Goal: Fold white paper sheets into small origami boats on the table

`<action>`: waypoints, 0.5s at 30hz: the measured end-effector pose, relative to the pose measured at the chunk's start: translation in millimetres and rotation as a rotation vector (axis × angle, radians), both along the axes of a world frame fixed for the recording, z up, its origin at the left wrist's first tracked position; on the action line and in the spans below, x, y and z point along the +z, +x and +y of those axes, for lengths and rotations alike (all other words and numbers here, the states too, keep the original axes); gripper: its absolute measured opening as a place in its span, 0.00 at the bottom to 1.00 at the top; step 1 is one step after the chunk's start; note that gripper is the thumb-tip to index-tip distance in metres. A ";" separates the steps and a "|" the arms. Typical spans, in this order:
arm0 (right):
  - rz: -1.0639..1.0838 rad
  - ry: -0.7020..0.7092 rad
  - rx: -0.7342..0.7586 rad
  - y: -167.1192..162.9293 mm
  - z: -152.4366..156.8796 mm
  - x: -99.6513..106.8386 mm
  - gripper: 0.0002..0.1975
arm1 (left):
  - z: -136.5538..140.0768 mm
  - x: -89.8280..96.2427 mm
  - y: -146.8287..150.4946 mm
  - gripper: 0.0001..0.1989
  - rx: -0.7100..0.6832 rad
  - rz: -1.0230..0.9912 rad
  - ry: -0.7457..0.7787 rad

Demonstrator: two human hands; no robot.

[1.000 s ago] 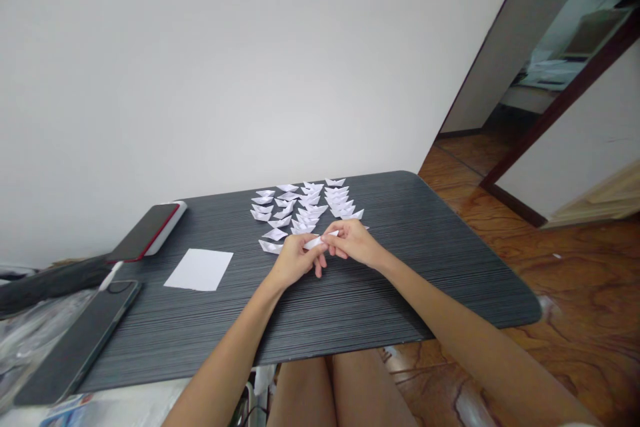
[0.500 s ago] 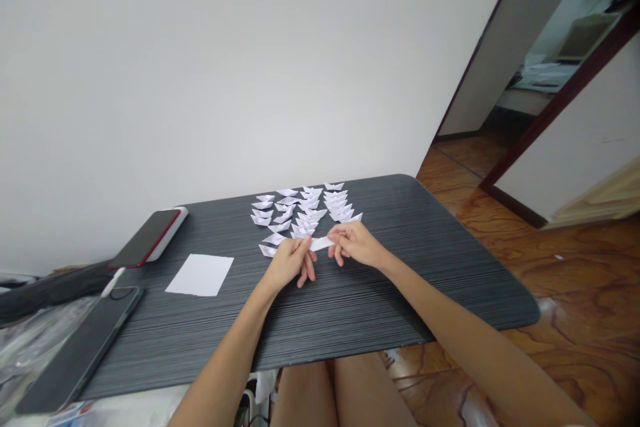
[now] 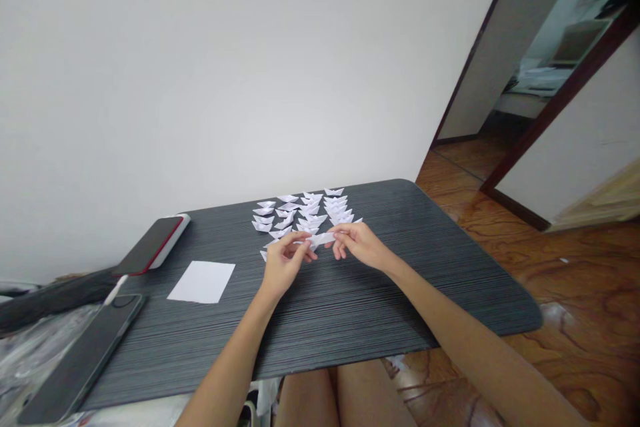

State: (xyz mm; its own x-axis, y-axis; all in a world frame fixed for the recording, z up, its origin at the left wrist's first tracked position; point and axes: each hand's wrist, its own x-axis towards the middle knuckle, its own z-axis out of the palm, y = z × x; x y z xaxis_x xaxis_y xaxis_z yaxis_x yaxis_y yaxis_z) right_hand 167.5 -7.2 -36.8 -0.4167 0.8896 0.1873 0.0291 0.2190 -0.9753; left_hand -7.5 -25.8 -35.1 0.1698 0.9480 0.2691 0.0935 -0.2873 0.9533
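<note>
A small folded white paper (image 3: 323, 239) is stretched between my two hands above the dark table. My left hand (image 3: 286, 259) pinches its left end, and my right hand (image 3: 361, 243) pinches the right end between thumb and fingers. Just beyond my hands, several small white paper boats (image 3: 310, 209) stand in rows; my left hand covers part of the nearest ones. To the left of my left hand lies a flat square sheet of white paper (image 3: 202, 281).
The dark striped table (image 3: 400, 307) meets a white wall at the back. On its left are a red-edged phone on a white object (image 3: 150, 245), and a dark phone (image 3: 85, 357) with a white cable plug (image 3: 116, 289). Wooden floor shows to the right.
My left hand has changed its grip, its fingers now reaching forward along the folded paper. The right hand has barely moved. The whole view has shifted slightly.
</note>
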 end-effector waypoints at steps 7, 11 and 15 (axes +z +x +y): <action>-0.186 0.195 -0.170 3.9 -1.5 1.7 0.06 | 4.2 -5.6 -5.6 0.08 0.185 0.089 0.115; -0.365 0.539 -0.276 6.4 -5.5 6.0 0.07 | 4.8 -6.6 -6.9 0.08 0.231 0.159 0.171; -0.400 0.677 -0.202 5.6 -8.7 5.9 0.07 | 2.9 -3.4 -6.0 0.07 0.213 0.270 0.244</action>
State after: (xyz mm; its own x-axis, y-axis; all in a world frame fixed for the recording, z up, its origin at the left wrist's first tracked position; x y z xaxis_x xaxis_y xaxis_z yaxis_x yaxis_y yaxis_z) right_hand 173.0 -15.9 -30.9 -0.4097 0.7017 0.5829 0.4493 0.7113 -0.5405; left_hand -13.5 -22.9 -38.5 0.0717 0.8833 0.4633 0.4122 -0.4492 0.7927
